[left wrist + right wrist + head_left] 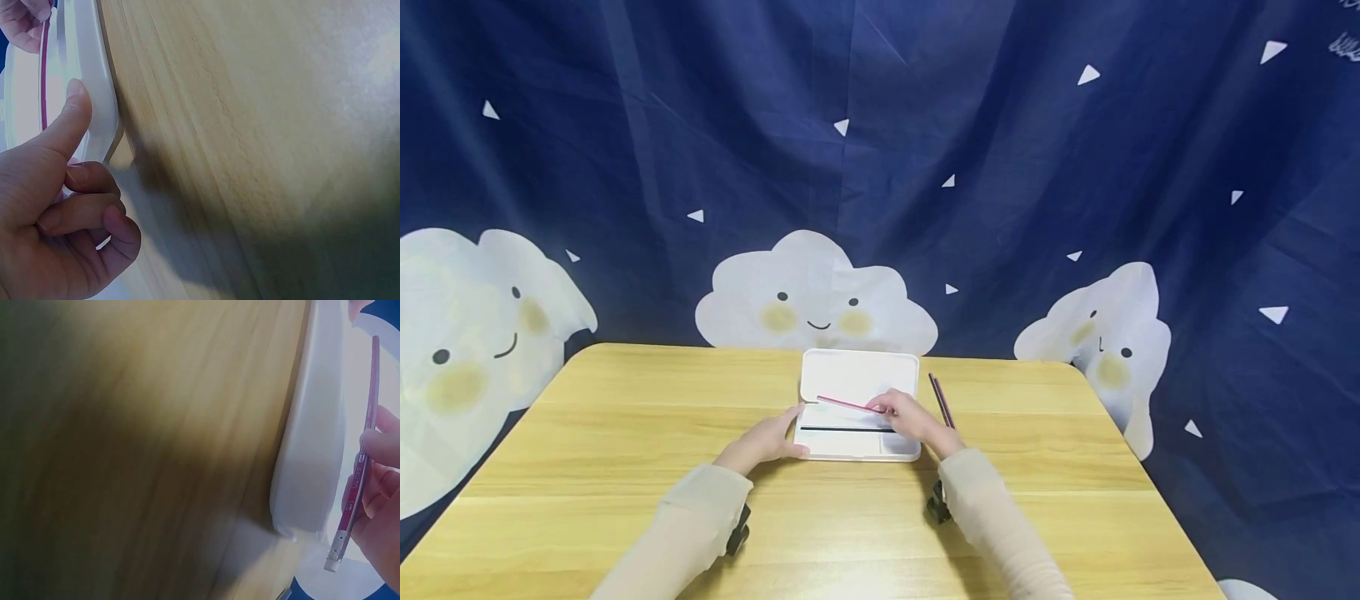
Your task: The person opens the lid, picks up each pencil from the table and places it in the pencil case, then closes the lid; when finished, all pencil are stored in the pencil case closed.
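A white pencil case lies with its lid raised at the back. My left hand holds the case by its left end, thumb on the near corner; in the left wrist view the other fingers curl beside the end. Over the case, my right hand pinches a dark red pencil between thumb and fingers. Its white eraser end points toward the near right in the right wrist view. A thin dark strip runs along the inside of the case; I cannot tell whether it is a pencil.
Two dark pencils lie side by side on the wooden table, right of the case and partly behind my right wrist. A dark blue curtain with smiling white clouds hangs behind the table's far edge.
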`<state>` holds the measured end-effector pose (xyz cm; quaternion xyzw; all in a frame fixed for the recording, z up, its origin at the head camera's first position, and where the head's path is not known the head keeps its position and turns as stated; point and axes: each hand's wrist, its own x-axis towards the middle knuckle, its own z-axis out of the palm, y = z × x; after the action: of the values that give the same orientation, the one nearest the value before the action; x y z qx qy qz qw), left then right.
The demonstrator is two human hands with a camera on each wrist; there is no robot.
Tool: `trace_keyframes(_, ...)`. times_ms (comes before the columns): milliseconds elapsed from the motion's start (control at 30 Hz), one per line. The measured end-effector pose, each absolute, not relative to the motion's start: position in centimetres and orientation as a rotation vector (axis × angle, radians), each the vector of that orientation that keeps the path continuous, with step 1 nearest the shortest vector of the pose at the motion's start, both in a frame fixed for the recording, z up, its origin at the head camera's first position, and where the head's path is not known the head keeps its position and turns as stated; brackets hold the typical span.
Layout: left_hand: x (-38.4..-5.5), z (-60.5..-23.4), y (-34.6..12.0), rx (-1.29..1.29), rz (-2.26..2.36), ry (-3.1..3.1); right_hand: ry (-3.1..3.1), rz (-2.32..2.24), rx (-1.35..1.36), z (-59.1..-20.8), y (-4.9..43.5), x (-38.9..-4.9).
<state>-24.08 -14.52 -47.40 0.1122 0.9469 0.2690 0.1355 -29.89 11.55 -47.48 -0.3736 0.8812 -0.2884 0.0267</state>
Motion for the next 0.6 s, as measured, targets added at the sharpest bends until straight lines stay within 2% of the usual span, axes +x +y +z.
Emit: trace_keyframes(600,-24.2,-47.7,-14.6,0.325,0.803,2.747,2.718,-0.782,-1.194,-47.9,9.9,-29.8)
